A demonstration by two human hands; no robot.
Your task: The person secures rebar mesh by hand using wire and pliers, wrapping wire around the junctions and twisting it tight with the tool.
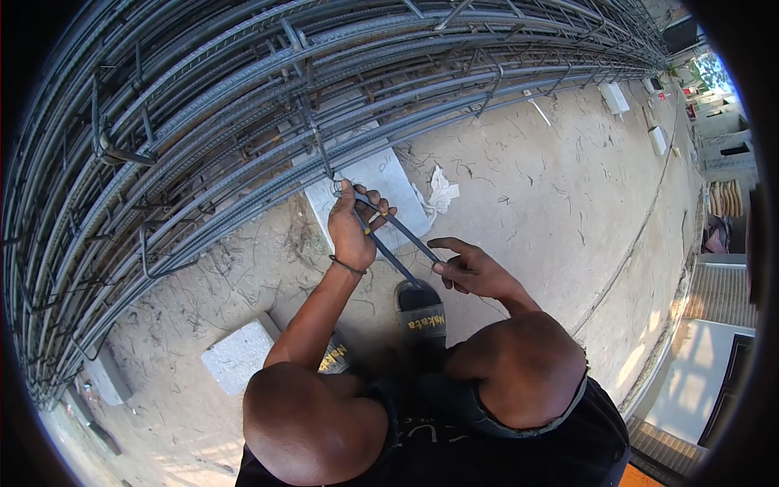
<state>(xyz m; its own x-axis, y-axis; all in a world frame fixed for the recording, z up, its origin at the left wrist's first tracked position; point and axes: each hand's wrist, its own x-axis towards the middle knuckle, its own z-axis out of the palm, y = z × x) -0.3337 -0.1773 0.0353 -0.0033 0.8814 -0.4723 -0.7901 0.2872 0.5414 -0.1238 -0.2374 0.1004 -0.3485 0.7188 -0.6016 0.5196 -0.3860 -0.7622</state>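
Observation:
My left hand (356, 228) is wrapped around the upper part of a pair of end-cutting pincers (401, 228) with blue-grey handles and yellow bands. The jaws are mostly covered by my fingers, close to a loop of tie wire (336, 185) at the lower edge of a rebar cage (316, 143). At the end of one handle is my right hand (478, 271), thumb against the handle and index finger stretched out above it. The other handle slants down towards my sandal (420, 310). Under the jaws lies a pale flat block (389, 176).
Long rebar cages (201, 67) with stirrups curve across the far side. Crumpled white paper (443, 190) lies by the flat block. A white block (238, 356) stands left of my feet, a grey block (108, 374) farther left. Wire scraps (505, 199) litter the concrete floor (548, 237).

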